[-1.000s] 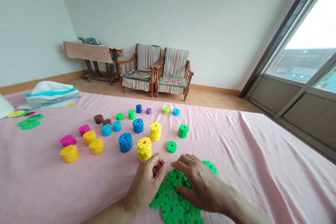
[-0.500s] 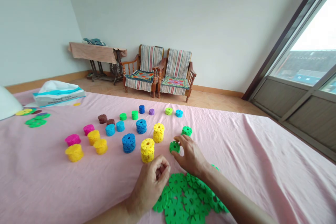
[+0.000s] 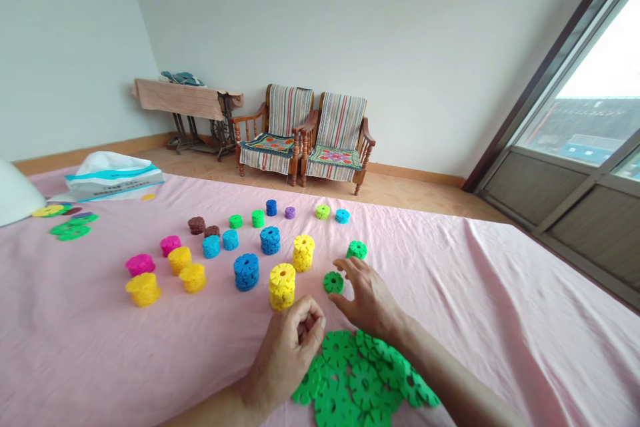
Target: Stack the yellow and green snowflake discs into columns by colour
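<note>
My right hand [image 3: 367, 293] is open, its thumb and fingers apart around the near right side of a green notched plastic disc [image 3: 333, 283] on the cloth. A short stack of green discs [image 3: 357, 249] stands just beyond its fingertips. To the left, my left hand [image 3: 293, 343] is curled closed; whatever its fingers may hold is hidden. Right behind its knuckles stands a yellow disc stack [image 3: 282, 287], with a second yellow stack [image 3: 303, 253] farther back. Below both hands lies a loose heap of green discs [image 3: 353, 383], partly covered by my right forearm.
Blue stacks [image 3: 246, 272], yellow stacks [image 3: 143, 289], magenta stacks [image 3: 140, 265] and several smaller ones stand to the left and behind on the pink cloth [image 3: 475, 320]. A tissue pack [image 3: 115, 180] and loose discs [image 3: 73, 227] lie far left. Two armchairs [image 3: 335, 140] stand beyond.
My right hand's thumb and fingers have spread a little away from the green disc, which now shows more fully. The left hand keeps its pose.
</note>
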A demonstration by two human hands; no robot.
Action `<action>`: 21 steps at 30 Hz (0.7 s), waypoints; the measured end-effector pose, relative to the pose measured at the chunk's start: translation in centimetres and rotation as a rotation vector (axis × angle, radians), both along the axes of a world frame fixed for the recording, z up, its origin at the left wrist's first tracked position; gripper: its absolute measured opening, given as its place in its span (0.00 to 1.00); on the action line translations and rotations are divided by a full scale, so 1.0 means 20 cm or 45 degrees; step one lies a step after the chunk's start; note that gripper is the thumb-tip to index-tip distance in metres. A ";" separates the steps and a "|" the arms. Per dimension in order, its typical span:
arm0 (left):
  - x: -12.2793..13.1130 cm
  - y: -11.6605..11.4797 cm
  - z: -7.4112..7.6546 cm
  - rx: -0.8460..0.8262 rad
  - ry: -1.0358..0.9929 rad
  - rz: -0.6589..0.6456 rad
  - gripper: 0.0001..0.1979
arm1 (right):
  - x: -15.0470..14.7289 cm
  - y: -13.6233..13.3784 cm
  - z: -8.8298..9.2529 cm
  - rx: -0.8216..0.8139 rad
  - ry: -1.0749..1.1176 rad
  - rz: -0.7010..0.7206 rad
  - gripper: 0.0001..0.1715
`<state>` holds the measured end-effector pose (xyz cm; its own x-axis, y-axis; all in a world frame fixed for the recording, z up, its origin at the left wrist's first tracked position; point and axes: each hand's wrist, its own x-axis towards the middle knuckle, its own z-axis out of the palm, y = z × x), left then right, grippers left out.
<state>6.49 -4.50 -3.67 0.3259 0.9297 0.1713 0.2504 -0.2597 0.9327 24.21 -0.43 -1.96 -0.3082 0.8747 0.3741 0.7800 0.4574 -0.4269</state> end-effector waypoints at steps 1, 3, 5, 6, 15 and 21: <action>0.00 0.00 0.00 -0.002 -0.002 0.001 0.09 | 0.02 -0.02 0.02 -0.029 0.019 0.018 0.23; 0.00 0.00 0.00 -0.013 0.002 0.000 0.09 | 0.09 -0.08 0.09 -0.140 0.042 0.069 0.18; 0.00 0.00 0.00 -0.023 0.017 -0.004 0.09 | 0.16 -0.14 0.17 -0.333 -0.003 0.166 0.15; 0.00 0.00 0.00 -0.021 0.025 -0.005 0.09 | 0.20 -0.18 0.21 -0.444 -0.055 0.235 0.19; 0.00 0.02 -0.01 0.017 0.048 -0.002 0.10 | 0.31 -0.27 0.26 -0.728 -0.144 0.285 0.25; 0.00 0.01 -0.02 0.003 0.052 -0.009 0.09 | 0.34 -0.27 0.22 -0.728 -0.131 0.208 0.26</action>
